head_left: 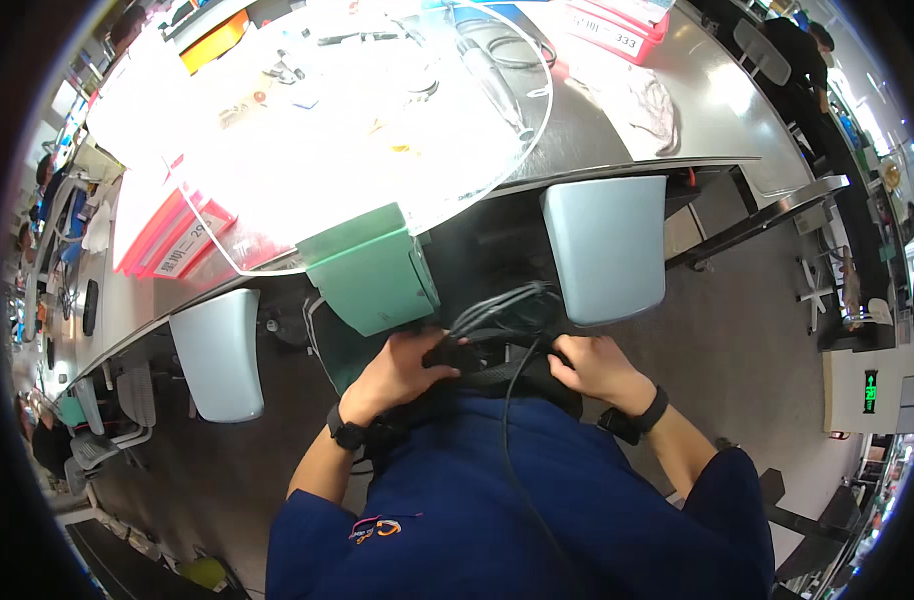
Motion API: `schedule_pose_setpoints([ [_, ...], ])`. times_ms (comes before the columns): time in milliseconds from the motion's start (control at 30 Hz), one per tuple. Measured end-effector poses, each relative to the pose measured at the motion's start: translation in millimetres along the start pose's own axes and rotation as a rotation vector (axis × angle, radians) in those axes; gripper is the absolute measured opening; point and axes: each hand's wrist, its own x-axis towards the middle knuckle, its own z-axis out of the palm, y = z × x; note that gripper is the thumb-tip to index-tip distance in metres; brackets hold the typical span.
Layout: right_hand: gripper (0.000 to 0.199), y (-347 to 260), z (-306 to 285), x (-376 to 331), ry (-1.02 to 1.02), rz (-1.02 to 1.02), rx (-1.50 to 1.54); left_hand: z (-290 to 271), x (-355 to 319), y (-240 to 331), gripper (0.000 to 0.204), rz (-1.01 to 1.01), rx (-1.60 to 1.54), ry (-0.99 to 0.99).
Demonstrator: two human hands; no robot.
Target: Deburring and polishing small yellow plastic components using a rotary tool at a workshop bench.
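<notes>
Both hands are low in front of my body, at waist height. My left hand (402, 367) is closed, thumb and fingers around a dark object whose kind does not show. Beside it, between the hands, is a looped bundle of black and grey cables (502, 312). My right hand (599, 367) is closed with its fingers curled at the dark area right of the bundle; what it grips is hidden. A single black cable (507, 425) runs down across my dark blue shirt. Just beyond my left hand, a green box-like case (372, 275) stands at the table edge.
Ahead is a brightly lit metal table (712, 120) with a red bin (617, 28) at its far right and another red bin (182, 235) at left. A handheld tool (494, 90) and a cloth (642, 105) lie there. Pale stool seats (607, 250) stand before it.
</notes>
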Motion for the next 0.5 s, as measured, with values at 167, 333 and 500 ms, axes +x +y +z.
schedule_pose_setpoints([
  [167, 0.029, 0.1, -14.2, -16.5, -0.215, 0.288, 0.154, -0.5, -1.1, 14.8, 0.067, 0.148, -0.161, 0.005],
  [333, 0.032, -19.9, -33.0, -7.7, -0.259, 0.344, 0.174, -24.0, -30.0, 10.4, 0.076, 0.100, -0.232, 0.057],
  [500, 0.027, -14.9, -10.9, -5.6, -0.143, 0.220, -0.004, -35.4, -69.3, -9.3, 0.028, -0.044, -0.075, 0.327],
])
